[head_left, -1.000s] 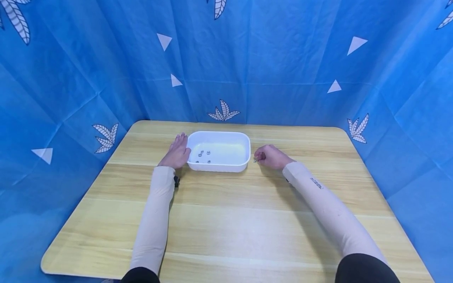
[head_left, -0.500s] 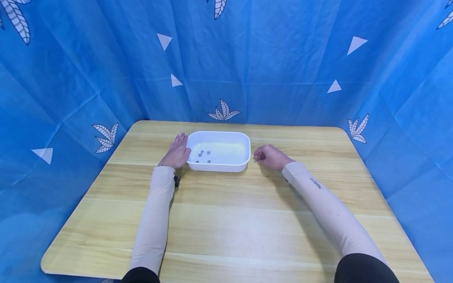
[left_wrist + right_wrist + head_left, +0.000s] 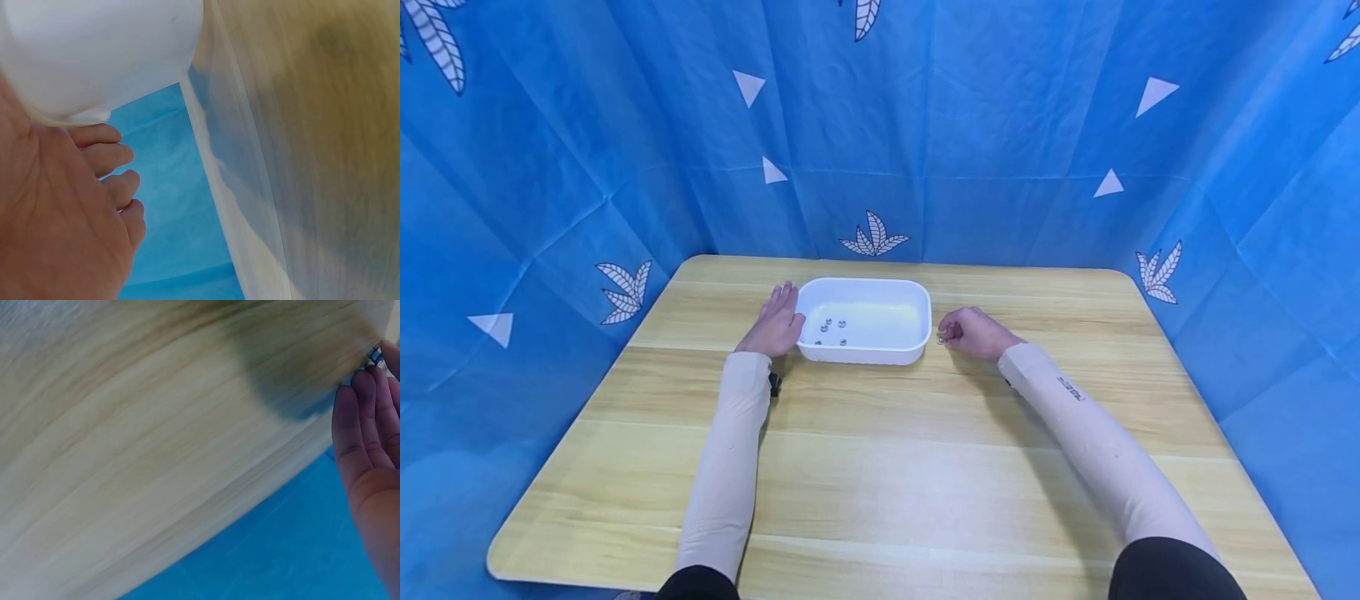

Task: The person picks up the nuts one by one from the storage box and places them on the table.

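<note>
A white plastic basin stands near the back of the table. My left hand rests at its left rim, fingers extended and thumb reaching the rim. From the left wrist, the basin touches the index side of the hand, whose fingers bend slightly outside it. To the right of the basin, my right hand pinches a small silver metal piece low over the table. In the right wrist view this metal piece shows partly between thumb and fingertips. Several similar metal pieces lie in the basin's left half.
The light wooden table has rounded corners. Blue cloth with white triangles and leaf prints hangs behind it and at both sides. Both forearms wear pale sleeves; a dark device shows at the left wrist.
</note>
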{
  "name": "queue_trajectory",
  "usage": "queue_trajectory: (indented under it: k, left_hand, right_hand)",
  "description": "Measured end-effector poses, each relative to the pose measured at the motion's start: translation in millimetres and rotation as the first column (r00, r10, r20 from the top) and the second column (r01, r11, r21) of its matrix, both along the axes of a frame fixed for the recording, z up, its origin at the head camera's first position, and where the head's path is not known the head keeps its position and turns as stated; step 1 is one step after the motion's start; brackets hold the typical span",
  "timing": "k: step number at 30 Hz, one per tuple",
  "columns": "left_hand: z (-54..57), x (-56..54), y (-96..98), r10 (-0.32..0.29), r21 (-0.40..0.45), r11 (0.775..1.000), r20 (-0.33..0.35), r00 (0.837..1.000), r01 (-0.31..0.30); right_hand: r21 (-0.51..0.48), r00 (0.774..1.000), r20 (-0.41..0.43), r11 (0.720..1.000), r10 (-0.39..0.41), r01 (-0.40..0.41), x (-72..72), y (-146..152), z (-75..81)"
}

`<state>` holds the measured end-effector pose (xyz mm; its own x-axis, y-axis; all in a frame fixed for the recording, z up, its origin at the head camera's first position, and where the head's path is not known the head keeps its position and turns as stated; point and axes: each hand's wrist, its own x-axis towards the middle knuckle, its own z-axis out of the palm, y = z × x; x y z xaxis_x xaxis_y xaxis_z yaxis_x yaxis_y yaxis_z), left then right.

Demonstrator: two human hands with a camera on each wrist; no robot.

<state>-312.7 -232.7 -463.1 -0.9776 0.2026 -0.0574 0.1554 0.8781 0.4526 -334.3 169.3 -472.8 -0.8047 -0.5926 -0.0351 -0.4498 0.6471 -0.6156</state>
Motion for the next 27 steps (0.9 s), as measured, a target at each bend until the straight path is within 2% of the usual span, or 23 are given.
queue_trajectory:
  k: [3,7,13,20,27]
  left_hand:
    - [-0.5,0.3,0.9,0.004,-0.007,1.0,0.004,1.0,-0.004]
    - [-0.3,-0.3,1.5,0.006,-0.014,1.0,0.016,1.0,-0.005]
    - [-0.7,-2.0,-1.1,0.007,-0.004,1.0,0.016,1.0,-0.007]
    - [-1.0,-3.3,-2.0,-0.002,-0.007,1.0,0.014,1.0,0.002]
    - [-2.4,-4.1,-1.9,0.007,0.0,1.0,0.007,1.0,-0.007]
  right_hand:
    - [0.02,1.0,0.005,0.999,-0.028,0.028,-0.5,1.6,2.1]
    - [0.041,0.993,-0.007,0.993,-0.114,0.114,-3.1,4.1,9.6]
    - [-0.023,0.978,-0.061,0.98,-0.198,0.197,-6.7,2.5,31.1]
    - [-0.124,0.959,-0.12,0.962,-0.258,0.243,-9.6,-10.5,54.3]
    - [-0.146,0.959,-0.145,0.964,-0.245,0.224,-10.6,-37.2,68.1]
